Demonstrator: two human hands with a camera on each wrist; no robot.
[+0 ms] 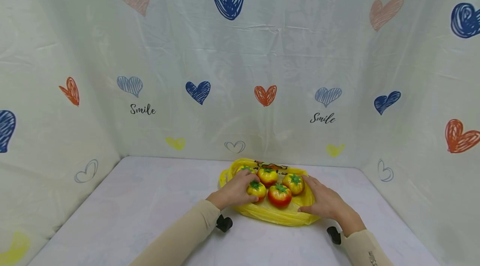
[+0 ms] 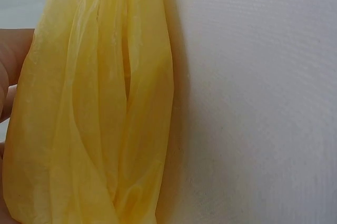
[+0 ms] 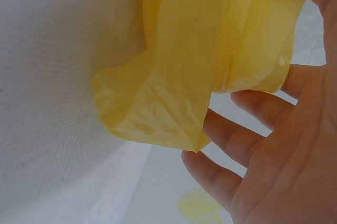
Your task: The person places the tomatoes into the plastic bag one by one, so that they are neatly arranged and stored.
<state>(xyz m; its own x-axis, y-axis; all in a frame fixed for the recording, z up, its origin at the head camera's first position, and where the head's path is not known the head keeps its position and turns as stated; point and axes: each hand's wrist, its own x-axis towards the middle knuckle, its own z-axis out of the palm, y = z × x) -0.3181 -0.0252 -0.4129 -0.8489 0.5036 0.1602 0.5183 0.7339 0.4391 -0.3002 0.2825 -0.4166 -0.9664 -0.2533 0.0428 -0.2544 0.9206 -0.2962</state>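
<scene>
A yellow plastic bag (image 1: 270,214) lies spread with its mouth up on the table, its sides rolled down. Inside it sit several red-and-yellow tomatoes with green leafy tops, among them a front tomato (image 1: 279,196) and a right tomato (image 1: 293,184). My left hand (image 1: 236,189) reaches over the bag's left rim and holds the left tomato (image 1: 257,191) between thumb and fingers. At the right rim my right hand (image 1: 327,200) is spread, thumb apart from the fingers. In the right wrist view, its fingers (image 3: 231,134) lie loosely against the bag's edge (image 3: 174,103).
The white table (image 1: 150,199) extends on both sides of the bag. Behind and beside it hang pale curtains (image 1: 232,57) printed with hearts. Black wrist devices (image 1: 224,223) sit under both wrists, close to the tabletop.
</scene>
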